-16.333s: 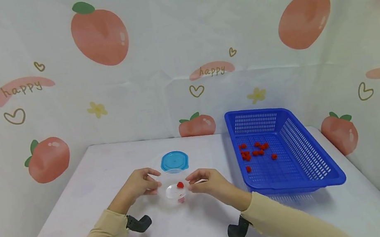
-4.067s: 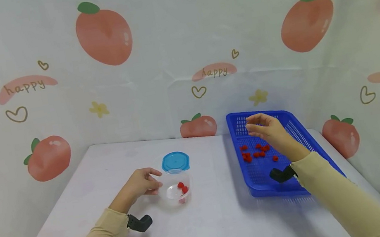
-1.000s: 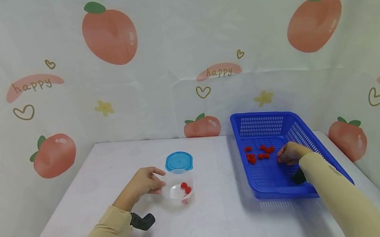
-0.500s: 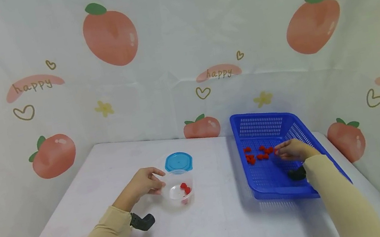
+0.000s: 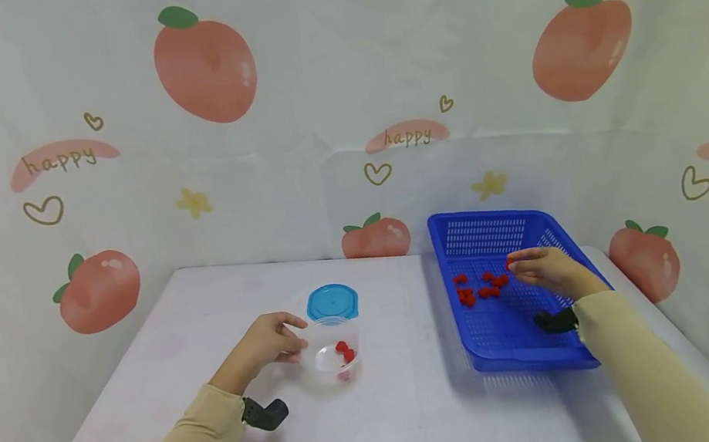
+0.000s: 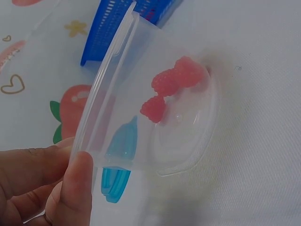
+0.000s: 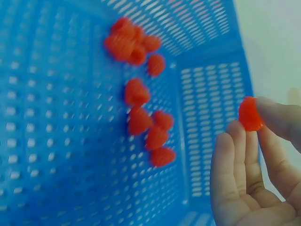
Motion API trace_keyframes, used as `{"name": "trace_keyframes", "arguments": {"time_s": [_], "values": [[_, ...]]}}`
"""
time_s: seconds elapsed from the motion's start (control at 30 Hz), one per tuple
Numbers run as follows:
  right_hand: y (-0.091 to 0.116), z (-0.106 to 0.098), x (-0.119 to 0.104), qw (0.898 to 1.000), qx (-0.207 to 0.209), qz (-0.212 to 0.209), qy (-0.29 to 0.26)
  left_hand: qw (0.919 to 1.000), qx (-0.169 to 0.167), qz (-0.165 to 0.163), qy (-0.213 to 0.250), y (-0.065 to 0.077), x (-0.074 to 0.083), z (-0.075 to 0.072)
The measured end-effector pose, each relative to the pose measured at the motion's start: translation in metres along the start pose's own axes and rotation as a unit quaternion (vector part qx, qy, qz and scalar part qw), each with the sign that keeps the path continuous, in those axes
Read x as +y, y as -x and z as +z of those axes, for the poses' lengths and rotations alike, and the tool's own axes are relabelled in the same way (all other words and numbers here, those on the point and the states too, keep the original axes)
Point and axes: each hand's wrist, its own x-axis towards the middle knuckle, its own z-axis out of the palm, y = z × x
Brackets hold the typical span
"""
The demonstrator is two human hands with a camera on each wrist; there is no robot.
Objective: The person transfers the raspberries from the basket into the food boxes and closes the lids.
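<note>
My left hand (image 5: 270, 340) pinches the rim of a clear round plastic tub (image 6: 141, 61) that stands on the table. Inside the tub lie a few raspberries (image 6: 164, 82), gathered toward one side; the left wrist view shows 3. My right hand (image 5: 549, 270) is raised over the blue basket (image 5: 526, 360), with a single raspberry (image 7: 250, 114) pinched between thumb and fingertips. Below it, several more raspberries (image 7: 139, 120) are scattered on the basket's slotted floor, mostly at its left side in the head view.
A blue lid (image 5: 333, 301) lies flat just behind the tub. The basket's high walls stand at the right of the white table (image 5: 404, 432). Behind the table hangs a white cloth (image 5: 297, 215) printed with fruit and flowers.
My right hand has gone down into the basket, taken a raspberry from its floor and risen with it. My left hand keeps its place at the tub, which gained a raspberry since the oldest frame.
</note>
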Motion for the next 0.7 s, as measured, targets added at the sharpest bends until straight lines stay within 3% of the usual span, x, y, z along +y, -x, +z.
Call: {"name": "trace_keyframes", "arguments": {"time_s": [0.33,0.7], "values": [[0.009,0.010,-0.015,0.997,0.023,-0.056,-0.051,1.0000,-0.001,0.001,-0.006,0.000,0.000,0.000],[0.023,0.037,-0.042,0.990,0.024,-0.108,-0.088,1.0000,-0.001,-0.005,-0.007,0.002,0.002,0.000]]}}
